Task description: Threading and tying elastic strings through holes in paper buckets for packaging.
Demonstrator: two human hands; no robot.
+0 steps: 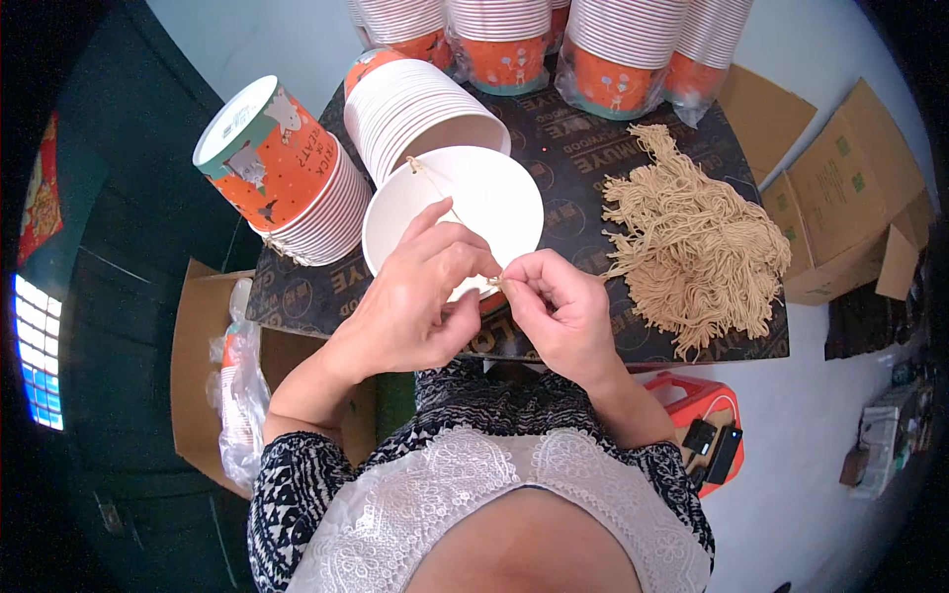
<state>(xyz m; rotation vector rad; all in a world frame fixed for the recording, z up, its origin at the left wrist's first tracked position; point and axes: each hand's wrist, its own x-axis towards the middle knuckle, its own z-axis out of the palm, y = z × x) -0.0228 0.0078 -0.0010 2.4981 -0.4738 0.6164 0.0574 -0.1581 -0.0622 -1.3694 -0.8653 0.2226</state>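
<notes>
A white paper cup (494, 198) with an orange outside lies tilted toward me on a dark board (583, 168). A thin beige string (440, 193) runs from a hole near its far rim down to my fingers. My left hand (415, 296) rests over the cup's near rim and pinches the string. My right hand (559, 306) pinches the same string end right beside it, at the cup's near edge. A pile of cut beige strings (692, 247) lies to the right of my right hand.
Two stacks of nested cups (297, 178) (415, 109) lie on their sides at left. Bagged cup stacks (613, 49) stand at the back. Flat cardboard boxes (850, 188) lie right, an open box with bagged cups (237, 395) lower left, an orange stool (707, 415) lower right.
</notes>
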